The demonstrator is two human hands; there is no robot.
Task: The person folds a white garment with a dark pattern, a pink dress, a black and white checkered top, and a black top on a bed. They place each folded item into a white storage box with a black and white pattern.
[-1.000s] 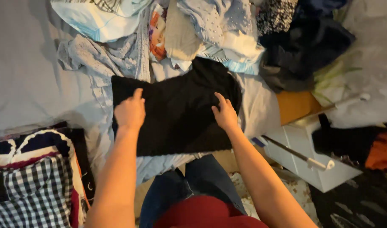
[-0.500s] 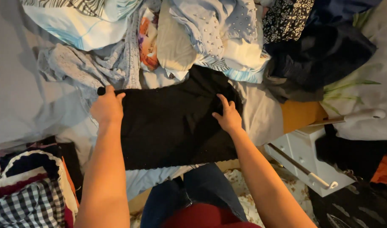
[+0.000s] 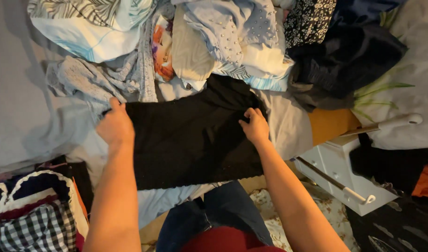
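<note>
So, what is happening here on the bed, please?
A person leans over a bed and works on a black garment spread flat on it. The left hand presses on its left edge; the right hand grips its upper right part. Behind it lies a pile of mixed clothes, and a checked cloth sits at the lower left.

Both bare forearms rise from the lower edge of the view, the left from about 7 o'clock and the right from about 5 o'clock, drawing slightly toward each other as they climb. The left hand lies back up at 9 o'clock of centre, fingers curled under and thumb toward 12 o'clock, its grip closed. The right hand, at 3 o'clock of centre, is also knuckles up, fingers bent and pinching. The hands are well apart, at the same height.
</note>
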